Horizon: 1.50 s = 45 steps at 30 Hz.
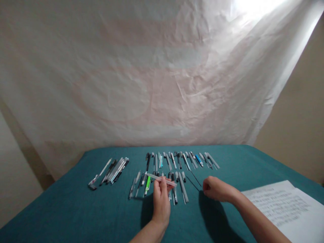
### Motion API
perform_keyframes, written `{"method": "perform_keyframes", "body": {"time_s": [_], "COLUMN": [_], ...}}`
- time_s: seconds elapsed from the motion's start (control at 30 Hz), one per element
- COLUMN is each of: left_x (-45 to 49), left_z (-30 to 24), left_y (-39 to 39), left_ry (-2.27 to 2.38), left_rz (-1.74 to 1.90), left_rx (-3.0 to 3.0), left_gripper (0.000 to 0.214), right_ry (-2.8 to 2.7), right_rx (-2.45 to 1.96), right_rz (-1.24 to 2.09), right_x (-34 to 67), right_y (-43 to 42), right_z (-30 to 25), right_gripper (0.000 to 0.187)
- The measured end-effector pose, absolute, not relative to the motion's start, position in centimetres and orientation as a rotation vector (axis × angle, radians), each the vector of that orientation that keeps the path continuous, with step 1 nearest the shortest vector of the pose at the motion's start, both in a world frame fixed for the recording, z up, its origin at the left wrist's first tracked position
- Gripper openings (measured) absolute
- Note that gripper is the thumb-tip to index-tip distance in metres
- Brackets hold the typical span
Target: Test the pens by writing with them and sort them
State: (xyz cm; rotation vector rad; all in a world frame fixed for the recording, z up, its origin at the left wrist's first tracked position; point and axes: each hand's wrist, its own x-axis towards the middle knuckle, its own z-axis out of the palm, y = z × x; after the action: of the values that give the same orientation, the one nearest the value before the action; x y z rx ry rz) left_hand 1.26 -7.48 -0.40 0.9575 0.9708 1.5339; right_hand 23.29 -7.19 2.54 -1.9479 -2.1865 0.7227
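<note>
My left hand [162, 199] pinches a translucent pen barrel [154, 176] between thumb and fingers, holding it tilted above the front row of pens. To its right, my right hand [217, 189] is closed, with a thin dark pen refill [195, 178] sticking out from its fingertips toward the upper left. The refill's shadow falls on the cloth beside it. Under and around my left hand lie pen parts, among them a bright green pen [147, 185] and a clear barrel [183, 189]. Some of these parts are hidden by the hand.
A back row holds several pens and caps, including a blue pen [199, 160]. At the left lies a bundle of pens [116, 171] beside a white-and-clear pen [105, 167]. Printed paper sheets [286, 206] lie at right on the green tablecloth [76, 209]. A pale sheet [152, 84] hangs behind.
</note>
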Motion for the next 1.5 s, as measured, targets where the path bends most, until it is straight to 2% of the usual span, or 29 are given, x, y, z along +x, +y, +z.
{"method": "perform_keyframes", "body": {"time_s": [0.37,0.73,0.93,1.03,1.2,1.5], "left_x": [1.7,1.8,2.0,2.2,2.5,1.9], "left_z": [-0.3,-0.2,0.1,0.4,1.0,1.4], "left_y": [-7.7,-7.9,-8.2,-8.7,-9.7,-10.1], "left_ry": [0.9,0.906,0.887,0.877,0.764,0.851], "left_rz": [1.477,1.433,1.379,1.313,1.171,1.105], "left_rx": [1.005,0.995,1.024,1.108,1.242,1.463], "left_gripper": [0.025,0.024,0.025,0.025,0.024,0.026], "right_ry": [-2.041,-1.855,-1.898,-1.885,-1.711,-1.596], "right_rx": [-1.936,-1.721,-1.725,-1.538,-1.254,-1.226], "right_rz": [0.739,1.192,1.058,0.965,1.113,1.173], "right_x": [20.9,19.8,19.7,18.9,16.9,16.5], "right_y": [-7.1,-7.2,-7.3,-7.5,-8.1,-8.3], "right_z": [1.0,-0.3,1.1,2.7,4.4,4.2], "right_gripper": [0.03,0.024,0.017,0.022,0.032,0.032]}}
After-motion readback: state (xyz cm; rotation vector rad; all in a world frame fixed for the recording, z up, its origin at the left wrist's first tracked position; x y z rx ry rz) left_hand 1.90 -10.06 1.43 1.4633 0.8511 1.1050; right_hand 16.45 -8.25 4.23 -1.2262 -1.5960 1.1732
